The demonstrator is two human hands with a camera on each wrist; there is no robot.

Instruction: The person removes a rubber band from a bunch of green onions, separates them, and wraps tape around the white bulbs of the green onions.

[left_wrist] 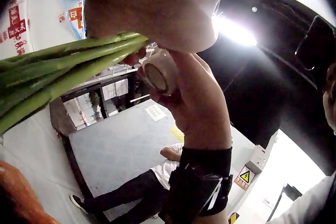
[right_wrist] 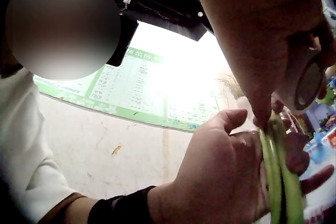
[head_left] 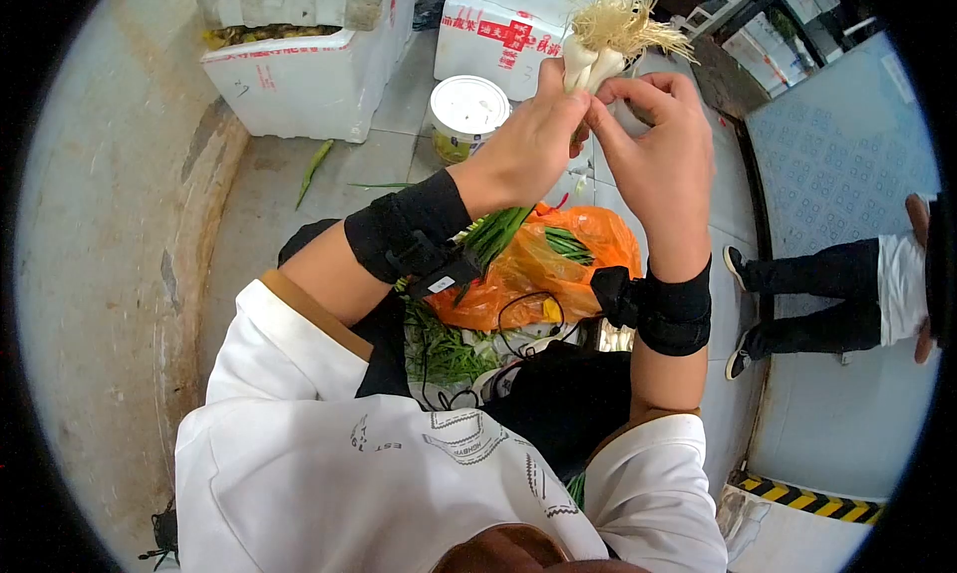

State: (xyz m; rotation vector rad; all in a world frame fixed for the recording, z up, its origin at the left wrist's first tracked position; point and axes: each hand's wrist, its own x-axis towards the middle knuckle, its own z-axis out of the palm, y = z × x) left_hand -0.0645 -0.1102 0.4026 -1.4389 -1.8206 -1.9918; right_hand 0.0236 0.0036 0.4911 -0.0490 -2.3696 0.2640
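A bunch of scallions [head_left: 590, 67] is raised in front of me, white bulbs and stringy roots [head_left: 630, 27] at the top. My left hand [head_left: 533, 140] holds it just below the bulbs, and its green stalks [left_wrist: 79, 58] trail down past the wrist. My right hand [head_left: 660, 164] is close against the bunch, with thumb and forefinger meeting at the white stems. Within that hand is a small roll of tape [right_wrist: 306, 82], pale at the side with a round core [left_wrist: 156, 77]; the head view hides it behind the fingers.
Below the hands, an orange plastic bag [head_left: 598, 229] holds more scallions, with loose greens [head_left: 449, 349] beside it. A white-lidded bucket [head_left: 469, 103] and foam boxes [head_left: 299, 85] stand ahead. Another person [head_left: 827, 284] is at the right by a pale panel [head_left: 847, 144].
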